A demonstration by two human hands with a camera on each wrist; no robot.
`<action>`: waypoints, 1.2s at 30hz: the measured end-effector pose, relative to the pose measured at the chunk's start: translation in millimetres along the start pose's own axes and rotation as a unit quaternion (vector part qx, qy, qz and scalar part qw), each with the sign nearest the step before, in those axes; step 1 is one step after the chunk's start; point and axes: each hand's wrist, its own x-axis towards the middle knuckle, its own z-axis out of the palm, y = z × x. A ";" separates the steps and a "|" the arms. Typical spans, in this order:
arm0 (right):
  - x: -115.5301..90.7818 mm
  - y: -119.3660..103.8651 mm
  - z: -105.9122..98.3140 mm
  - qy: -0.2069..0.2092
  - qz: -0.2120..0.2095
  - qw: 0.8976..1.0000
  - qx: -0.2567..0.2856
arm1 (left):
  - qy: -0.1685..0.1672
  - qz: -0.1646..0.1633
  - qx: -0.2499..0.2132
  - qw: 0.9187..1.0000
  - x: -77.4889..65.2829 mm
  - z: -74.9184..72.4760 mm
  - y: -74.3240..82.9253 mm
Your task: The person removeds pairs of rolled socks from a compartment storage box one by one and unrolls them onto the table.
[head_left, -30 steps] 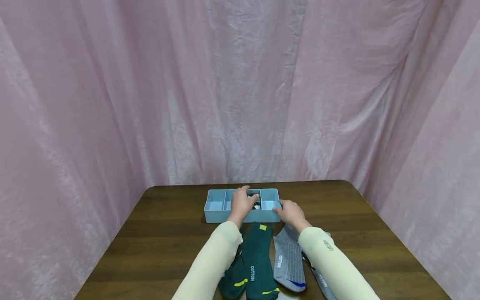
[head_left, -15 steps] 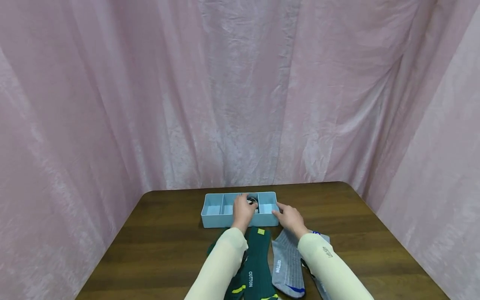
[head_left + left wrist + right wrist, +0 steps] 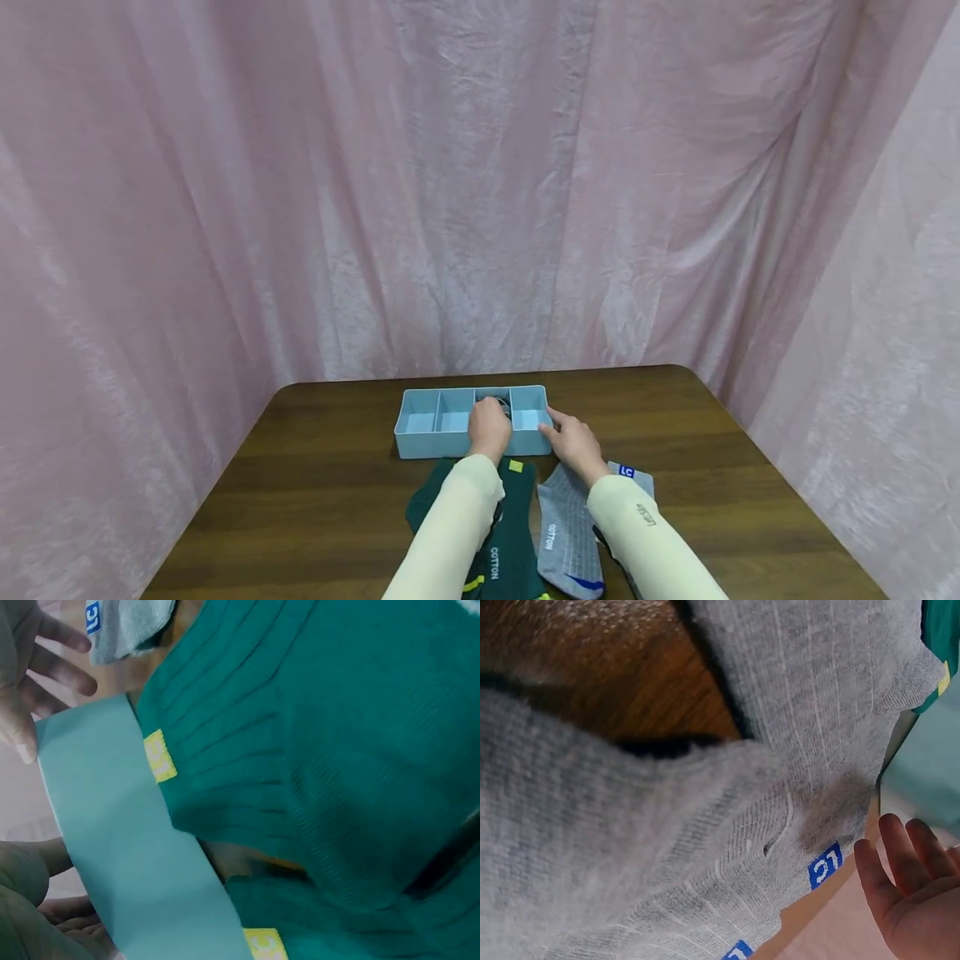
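Note:
A light blue divided box (image 3: pixel 431 446) stands near the table's far edge. My left hand (image 3: pixel 490 429) reaches over its front wall into the third compartment from the left; the fingertips are hidden. Beside them in that compartment, part of a dark item with a pale cord-like loop (image 3: pixel 506 407) shows; its kind is unclear. At the box's right end rests my right hand (image 3: pixel 576 440), thumb by the front corner and fingers along the side. The right wrist view shows those fingers (image 3: pixel 907 859) extended. In the left wrist view, the left hand (image 3: pixel 56 907) is beyond the box wall.
Green socks (image 3: pixel 513 533) with yellow tabs lie in front of the box, partly under the left forearm. Grey socks (image 3: pixel 567 533) with blue marks lie under the right forearm. Pink curtains (image 3: pixel 480 183) hang behind the brown wooden table (image 3: pixel 300 500).
My left hand has lowered from above the third compartment down into it, its thumb and fingers going out of sight. The right hand stays at the box's right end. The head view has shifted slightly.

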 end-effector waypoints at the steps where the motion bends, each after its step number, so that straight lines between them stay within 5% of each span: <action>1: -0.6 -0.2 0.5 -0.001 0.002 1.000 0.001 | -0.003 -0.001 0.004 1.000 0.0 -0.7 0.7; 18: -3.1 -3.4 6.0 0.007 0.004 1.000 0.014 | -0.101 0.013 0.093 0.990 16.1 0.0 -2.9; 30: -5.3 -1.3 4.1 0.003 0.008 1.000 0.018 | -0.108 0.009 0.060 0.992 16.5 -0.2 -5.0; 36: -5.6 1.5 2.5 0.009 0.004 1.000 0.015 | -0.086 0.003 0.049 0.995 16.3 4.7 -3.8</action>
